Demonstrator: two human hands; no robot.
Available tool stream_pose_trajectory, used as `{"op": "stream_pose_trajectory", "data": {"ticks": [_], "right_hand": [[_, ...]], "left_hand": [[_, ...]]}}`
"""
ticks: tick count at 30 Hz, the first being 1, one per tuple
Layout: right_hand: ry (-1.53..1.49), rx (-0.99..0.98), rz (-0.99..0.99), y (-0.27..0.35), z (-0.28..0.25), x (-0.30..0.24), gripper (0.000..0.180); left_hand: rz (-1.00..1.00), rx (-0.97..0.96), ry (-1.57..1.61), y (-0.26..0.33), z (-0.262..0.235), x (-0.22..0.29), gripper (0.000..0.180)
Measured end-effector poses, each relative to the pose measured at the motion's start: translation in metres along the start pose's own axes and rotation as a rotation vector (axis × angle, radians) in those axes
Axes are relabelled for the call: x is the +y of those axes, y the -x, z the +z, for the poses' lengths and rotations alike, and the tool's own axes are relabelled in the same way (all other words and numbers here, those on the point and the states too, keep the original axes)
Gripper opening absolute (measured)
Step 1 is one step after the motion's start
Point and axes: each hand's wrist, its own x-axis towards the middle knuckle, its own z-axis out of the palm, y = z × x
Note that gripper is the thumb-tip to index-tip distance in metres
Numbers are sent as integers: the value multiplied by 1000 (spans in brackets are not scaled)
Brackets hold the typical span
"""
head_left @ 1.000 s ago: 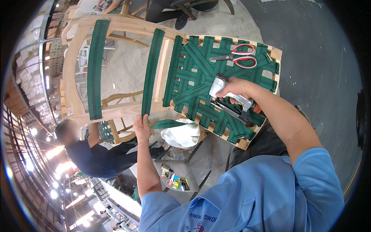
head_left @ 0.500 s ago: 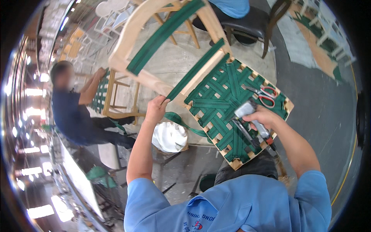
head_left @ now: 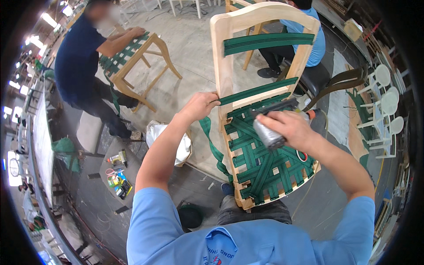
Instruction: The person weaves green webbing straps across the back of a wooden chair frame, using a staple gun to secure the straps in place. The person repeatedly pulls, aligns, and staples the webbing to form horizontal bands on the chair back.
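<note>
Both hands are occupied. At the left edge of the wooden backrest (head_left: pixel 224 66), the left hand (head_left: pixel 201 105) pinches a green strap (head_left: pixel 260 90) between thumb and curled fingers, forearm stretched forward; the strap spans the backrest's lower part, its tail (head_left: pixel 215 150) hanging beyond the left edge of the seat (head_left: pixel 246 204). Fastening this end seems the step in hand; the next move likely calls for steady tension while aligning the staple gun (head_left: pixel 268 134). Over the seat's rear half, the right hand (head_left: pixel 289 129) is wrapped round it, elbow bent outward.
</note>
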Motion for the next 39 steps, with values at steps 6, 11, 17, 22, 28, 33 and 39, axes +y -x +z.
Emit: {"op": "stream_pose_trajectory", "data": {"ticks": [6, 11, 17, 22, 28, 33, 39], "right_hand": [[140, -8, -98, -42, 68, -2, 66], [151, 31, -55, -49, 93, 3, 67], [183, 57, -53, -52, 102, 4, 66], [188, 99, -53, -54, 105, 3, 65], [187, 75, -35, -52, 106, 4, 64], [194, 129, -59, -51, 109, 6, 75], [164, 90, -17, -52, 109, 1, 63]], "left_hand": [[35, 14, -12, 5, -1, -9, 17], [-7, 5, 0, 3, 2, -9, 17], [-9, 3, -21, 4, 2, -10, 18], [-20, -14, -28, 3, 2, -11, 18], [-30, 4, -6, 3, 1, -8, 18], [-57, -9, -9, 2, 0, -3, 19], [-44, 11, -18, 5, 0, -5, 20]]}}
